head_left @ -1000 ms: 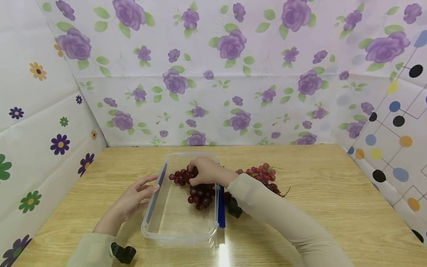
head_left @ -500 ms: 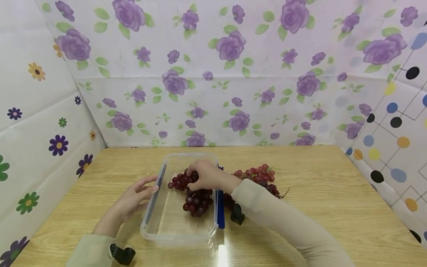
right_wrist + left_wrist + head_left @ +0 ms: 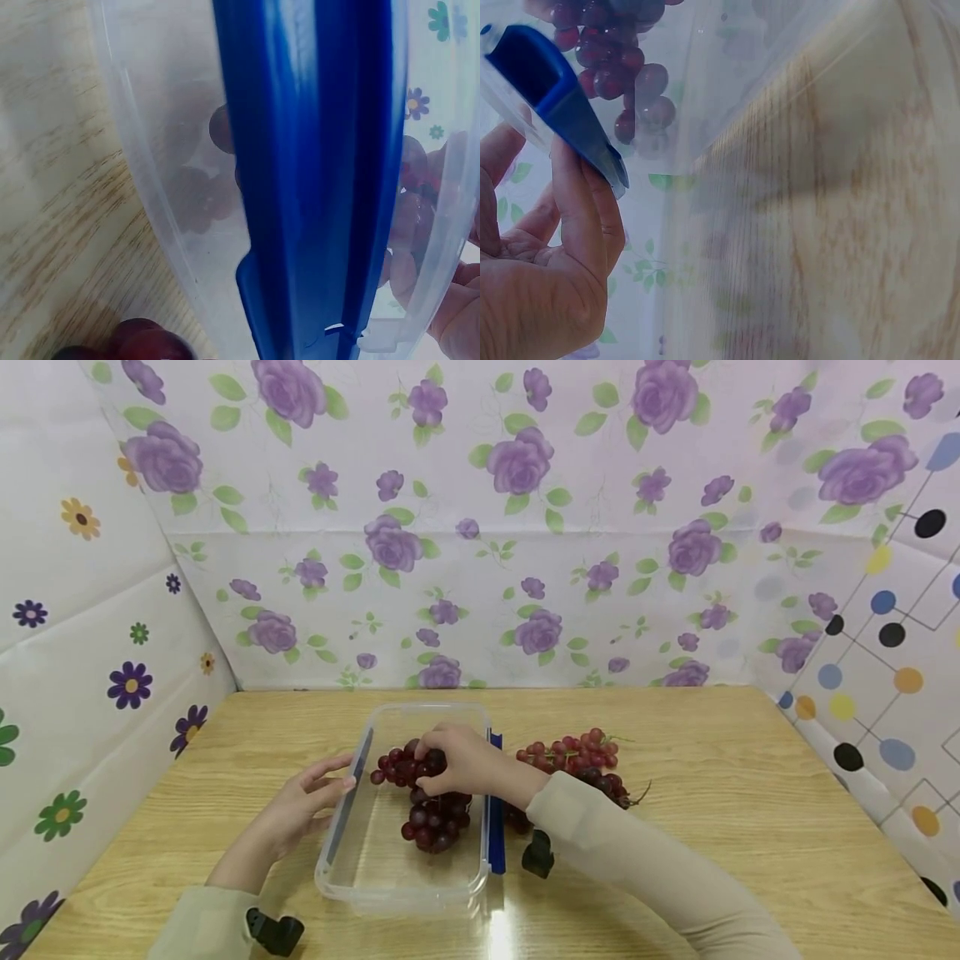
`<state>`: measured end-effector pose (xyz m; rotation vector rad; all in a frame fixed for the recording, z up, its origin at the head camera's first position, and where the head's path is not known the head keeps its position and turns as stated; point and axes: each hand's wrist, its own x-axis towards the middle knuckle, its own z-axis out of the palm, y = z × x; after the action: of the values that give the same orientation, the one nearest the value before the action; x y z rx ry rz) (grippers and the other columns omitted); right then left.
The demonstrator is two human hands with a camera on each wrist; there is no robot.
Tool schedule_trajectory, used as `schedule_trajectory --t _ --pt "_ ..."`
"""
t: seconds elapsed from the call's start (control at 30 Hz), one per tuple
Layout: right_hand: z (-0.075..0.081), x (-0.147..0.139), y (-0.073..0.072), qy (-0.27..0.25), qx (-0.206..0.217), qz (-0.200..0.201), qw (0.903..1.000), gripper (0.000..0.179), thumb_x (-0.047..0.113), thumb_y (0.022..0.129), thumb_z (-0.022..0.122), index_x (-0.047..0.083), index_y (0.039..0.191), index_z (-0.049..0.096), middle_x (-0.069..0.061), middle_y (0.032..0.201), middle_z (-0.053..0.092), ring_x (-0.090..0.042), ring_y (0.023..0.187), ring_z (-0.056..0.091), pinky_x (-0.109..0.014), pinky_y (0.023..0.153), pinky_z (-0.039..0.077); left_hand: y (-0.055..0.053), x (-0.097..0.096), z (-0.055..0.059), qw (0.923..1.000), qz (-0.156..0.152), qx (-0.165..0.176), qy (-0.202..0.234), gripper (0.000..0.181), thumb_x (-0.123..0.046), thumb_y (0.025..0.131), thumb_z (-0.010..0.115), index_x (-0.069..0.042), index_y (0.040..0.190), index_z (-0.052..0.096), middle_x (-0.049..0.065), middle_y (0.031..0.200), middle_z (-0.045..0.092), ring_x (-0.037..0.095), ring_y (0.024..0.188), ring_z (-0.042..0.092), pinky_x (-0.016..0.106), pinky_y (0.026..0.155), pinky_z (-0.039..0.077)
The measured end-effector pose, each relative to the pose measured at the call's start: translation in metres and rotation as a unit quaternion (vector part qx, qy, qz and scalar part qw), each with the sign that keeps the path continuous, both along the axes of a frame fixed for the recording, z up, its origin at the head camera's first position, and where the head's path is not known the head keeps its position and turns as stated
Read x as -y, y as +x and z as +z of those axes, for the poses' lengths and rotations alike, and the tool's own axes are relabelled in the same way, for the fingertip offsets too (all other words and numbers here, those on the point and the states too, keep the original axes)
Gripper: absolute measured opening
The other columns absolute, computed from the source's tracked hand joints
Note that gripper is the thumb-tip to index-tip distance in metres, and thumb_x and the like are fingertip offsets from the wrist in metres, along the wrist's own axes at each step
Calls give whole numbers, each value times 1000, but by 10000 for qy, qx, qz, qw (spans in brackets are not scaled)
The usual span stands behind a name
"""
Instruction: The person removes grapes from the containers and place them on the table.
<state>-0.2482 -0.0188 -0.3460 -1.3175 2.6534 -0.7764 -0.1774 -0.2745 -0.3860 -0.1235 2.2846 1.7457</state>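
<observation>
A clear plastic container with blue side flaps stands on the table without a lid over it. My right hand reaches in over its right wall and pinches a bunch of dark red grapes between thumb and fingers. Part of the bunch is hidden under that hand. Against the container's left wall, my left hand rests its extended fingertips. The left wrist view shows those fingers at the blue flap, with grapes visible through the plastic.
Just right of the container lie a lighter red bunch of grapes and a darker bunch with a bare stem, partly behind the right forearm. Flowered cloth hangs along the table's back edge, with patterned cloths at both sides.
My right hand and the dark grapes have shifted a little left and towards me inside the container. The left hand stays at the left wall.
</observation>
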Motion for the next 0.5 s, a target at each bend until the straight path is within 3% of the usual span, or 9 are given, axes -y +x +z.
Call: schedule_trajectory --t 0.5 --pt "7 -7 8 -638 -349 184 9972 21 21 78 69 12 97 65 -3 102 61 -12 84 53 -19 69 44 0 0 0 10000 6 20 18 63 -38 92 54 -15 144 28 6 124 48 18 106 53 37 89 48"
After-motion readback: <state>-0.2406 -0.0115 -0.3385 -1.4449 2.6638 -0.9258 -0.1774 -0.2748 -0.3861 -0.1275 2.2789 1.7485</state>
